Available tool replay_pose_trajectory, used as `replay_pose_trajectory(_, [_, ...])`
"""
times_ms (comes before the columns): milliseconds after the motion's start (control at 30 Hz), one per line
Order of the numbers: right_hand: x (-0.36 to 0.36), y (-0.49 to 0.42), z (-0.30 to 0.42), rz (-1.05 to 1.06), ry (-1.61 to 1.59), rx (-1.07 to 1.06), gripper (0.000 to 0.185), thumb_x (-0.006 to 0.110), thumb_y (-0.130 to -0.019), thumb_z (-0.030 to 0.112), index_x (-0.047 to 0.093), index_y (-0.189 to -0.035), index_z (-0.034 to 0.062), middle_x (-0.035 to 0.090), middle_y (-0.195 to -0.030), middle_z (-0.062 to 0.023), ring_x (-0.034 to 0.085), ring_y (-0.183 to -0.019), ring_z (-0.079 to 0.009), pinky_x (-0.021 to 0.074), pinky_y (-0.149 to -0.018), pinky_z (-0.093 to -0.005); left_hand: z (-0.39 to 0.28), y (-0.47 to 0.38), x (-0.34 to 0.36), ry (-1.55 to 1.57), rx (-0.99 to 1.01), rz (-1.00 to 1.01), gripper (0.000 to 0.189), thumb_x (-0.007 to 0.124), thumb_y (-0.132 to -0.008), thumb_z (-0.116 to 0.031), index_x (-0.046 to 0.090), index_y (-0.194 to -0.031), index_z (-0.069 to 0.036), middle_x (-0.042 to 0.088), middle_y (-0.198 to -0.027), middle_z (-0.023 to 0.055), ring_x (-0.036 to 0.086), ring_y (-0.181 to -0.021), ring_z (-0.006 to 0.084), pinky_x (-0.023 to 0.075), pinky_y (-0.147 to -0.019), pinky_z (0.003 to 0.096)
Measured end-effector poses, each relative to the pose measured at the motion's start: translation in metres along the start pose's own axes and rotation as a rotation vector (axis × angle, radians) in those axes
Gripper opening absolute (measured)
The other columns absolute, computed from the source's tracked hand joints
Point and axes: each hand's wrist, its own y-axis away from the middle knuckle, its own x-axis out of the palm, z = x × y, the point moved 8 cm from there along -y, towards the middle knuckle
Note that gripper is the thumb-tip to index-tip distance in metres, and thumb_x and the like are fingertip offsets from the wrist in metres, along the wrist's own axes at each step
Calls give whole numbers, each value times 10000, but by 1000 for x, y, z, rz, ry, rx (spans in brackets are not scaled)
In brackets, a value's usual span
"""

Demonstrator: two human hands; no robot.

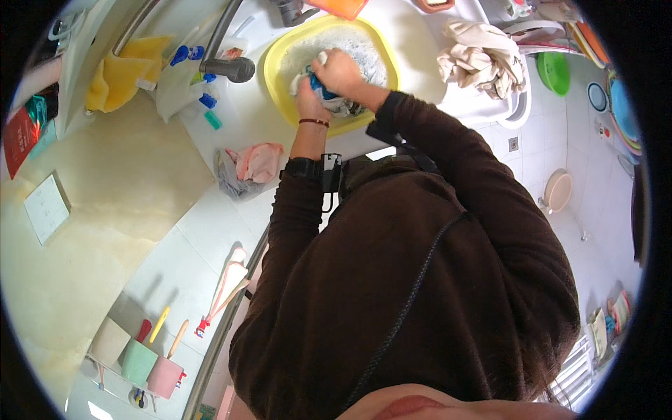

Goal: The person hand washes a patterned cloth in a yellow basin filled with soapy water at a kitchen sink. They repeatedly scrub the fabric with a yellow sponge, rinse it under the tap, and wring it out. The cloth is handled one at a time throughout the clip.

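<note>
A yellow plastic basin (270, 65) stands in the white sink, holding sudsy water (341, 39) and wet cloth. My left hand (311, 100) grips a bunched blue and white wet garment (326, 92) low in the basin. Over its upper part, my right hand (338, 71) is closed on the same garment, knuckles up, with a pale bit of cloth showing by the thumb. More grey and white fabric (346, 107) lies below the hands. Parts of the garment are hidden under my fingers.
Cream cloth (483, 58) lies heaped on the washboard side at right. A dark grey faucet (228, 68) reaches in at left. Pink and grey cloths (257, 163) rest on the counter's near left. A yellow towel (123, 79) hangs at left, and an orange container (338, 6) stands behind the basin.
</note>
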Motion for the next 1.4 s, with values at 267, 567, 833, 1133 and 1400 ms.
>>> replay_pose_trajectory(267, [33, -8, -25, 339, 11, 72, 559, 545, -820, 493, 591, -1150, 44, 525, -1113, -285, 569, -968, -456, 462, -886, -484, -14, 1, -20, -14, 79, -240, 306, 564, -885, -201, 558, -1124, -12, 618, -1009, 53, 623, -873, 201, 513, -744, 335])
replay_pose_trajectory(567, [-18, -28, -76, 45, 421, -75, 544, 512, -850, 596, 613, -1179, 175, 415, -1305, -168, 314, -1246, -396, 344, -940, -562, -116, 44, -24, -1096, 732, -441, 387, 600, -890, -337, 652, -1035, 19, 647, -1004, 143, 592, -943, 207, 472, -807, 344])
replay_pose_trajectory(833, [-81, -6, -23, -83, 2, -539, 527, 663, -772, 549, 698, -935, 49, 622, -1028, -123, 560, -989, -288, 451, -821, -387, -143, 79, -32, -927, 730, -411, 411, 645, -871, -333, 632, -984, 62, 661, -905, 117, 617, -771, 196, 489, -724, 315])
replay_pose_trajectory(1133, [-39, -24, -47, 521, 212, -111, 761, 636, -751, 636, 544, -1247, 66, 603, -1124, -214, 587, -1048, -322, 463, -872, -443, -130, 33, -48, -974, 463, -449, 637, 493, -913, -517, 573, -1075, 94, 611, -1048, 223, 590, -940, 302, 455, -837, 363])
replay_pose_trajectory(1400, [25, 12, -75, 388, 877, -210, 807, 665, -738, 556, 313, -1430, 335, 253, -1473, -119, 223, -1348, -394, 289, -935, -654, -23, 20, 25, -2238, 447, -212, 732, 565, -813, -568, 304, -1430, -272, 129, -1505, 224, 89, -1385, 414, 195, -1041, 615])
